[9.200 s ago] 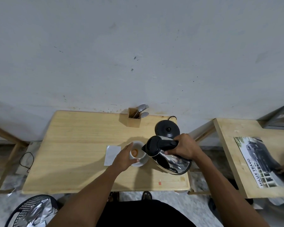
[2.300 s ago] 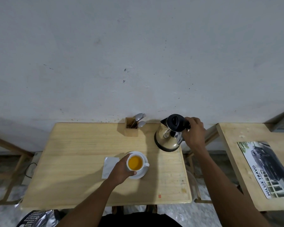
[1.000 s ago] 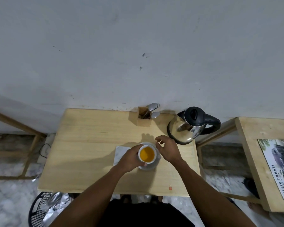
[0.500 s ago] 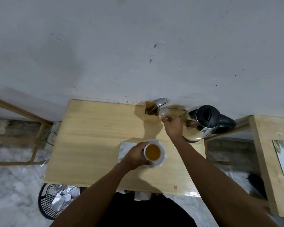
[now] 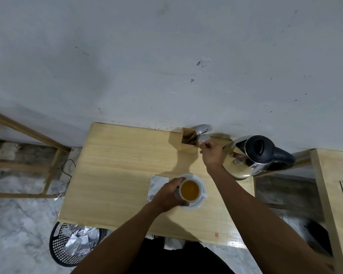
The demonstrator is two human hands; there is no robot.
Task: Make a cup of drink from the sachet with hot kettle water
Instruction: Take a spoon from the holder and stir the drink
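Observation:
A white cup (image 5: 190, 189) of orange-brown drink stands on a white saucer (image 5: 198, 204) on the wooden table (image 5: 111, 175). My left hand (image 5: 167, 193) grips the cup's left side. My right hand (image 5: 211, 155) is at the wooden cutlery holder (image 5: 189, 139) by the wall, fingers pinched on the handle of a spoon (image 5: 204, 138) whose bowl sticks up. The steel kettle (image 5: 246, 157) with black lid stands upright just right of that hand. The silver sachet (image 5: 156, 185) lies flat left of the saucer, partly under my left hand.
Another spoon and a fork (image 5: 202, 128) stand in the holder. A black mesh bin (image 5: 67, 244) with foil wrappers sits on the floor under the table's near left corner. A second wooden table (image 5: 333, 194) stands to the right, a wooden frame (image 5: 28, 135) to the left.
The kettle was set back upright at the rear right. My right hand left it, passed by the cup, then reached to the cutlery holder and pinched a spoon. My left hand stayed on the cup.

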